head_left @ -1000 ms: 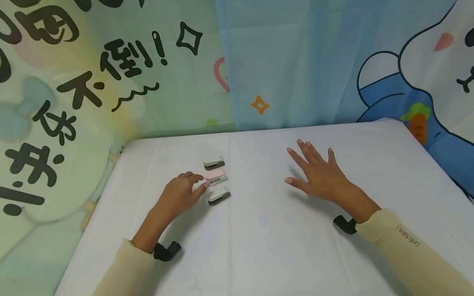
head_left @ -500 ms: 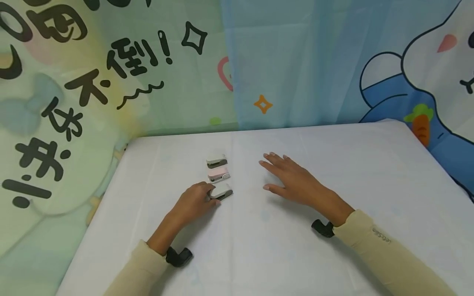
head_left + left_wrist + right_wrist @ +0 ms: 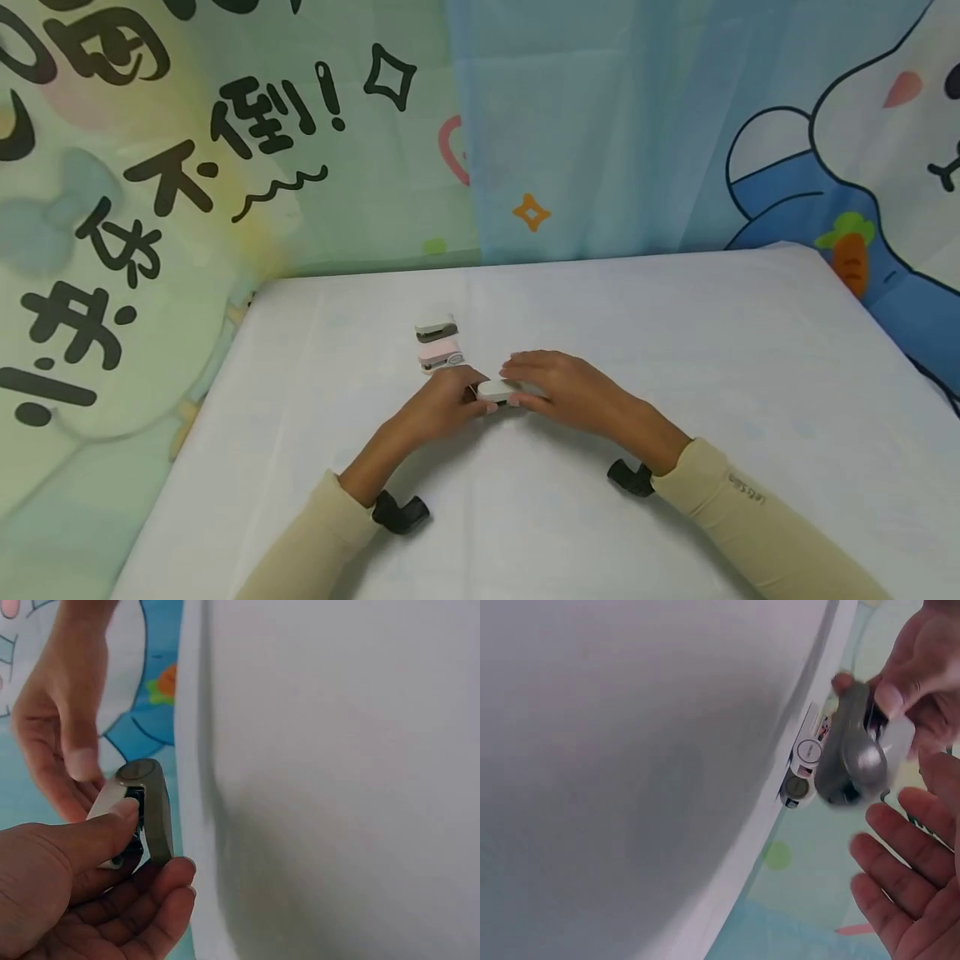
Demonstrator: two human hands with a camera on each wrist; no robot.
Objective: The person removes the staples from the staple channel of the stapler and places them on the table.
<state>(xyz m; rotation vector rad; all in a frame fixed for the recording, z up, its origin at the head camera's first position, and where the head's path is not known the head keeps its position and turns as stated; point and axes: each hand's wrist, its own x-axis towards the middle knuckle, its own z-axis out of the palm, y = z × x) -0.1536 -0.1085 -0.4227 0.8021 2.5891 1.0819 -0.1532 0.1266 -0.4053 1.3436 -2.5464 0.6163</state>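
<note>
A small white-and-grey stapler (image 3: 495, 390) is held up over the table between both hands in the head view. My left hand (image 3: 442, 404) grips its left end; in the left wrist view the thumb presses into the gap of the stapler (image 3: 157, 810), with fingers beneath. My right hand (image 3: 573, 387) is at the stapler's other end, fingers extended and overlapping it in the head view. In the right wrist view, the right fingers (image 3: 900, 862) are spread loosely beside the stapler (image 3: 847, 757), which looks blurred there.
Behind the left hand, a pink stapler (image 3: 440, 353) and another white-and-grey stapler (image 3: 436, 328) lie in a row on the white-covered table (image 3: 600, 517). A printed cartoon curtain (image 3: 585, 125) hangs along the table's far edge.
My left hand has taken hold of the nearest stapler and carried it right, off the row. The right hand has come in leftward to meet it, its fingers drawing closer together.
</note>
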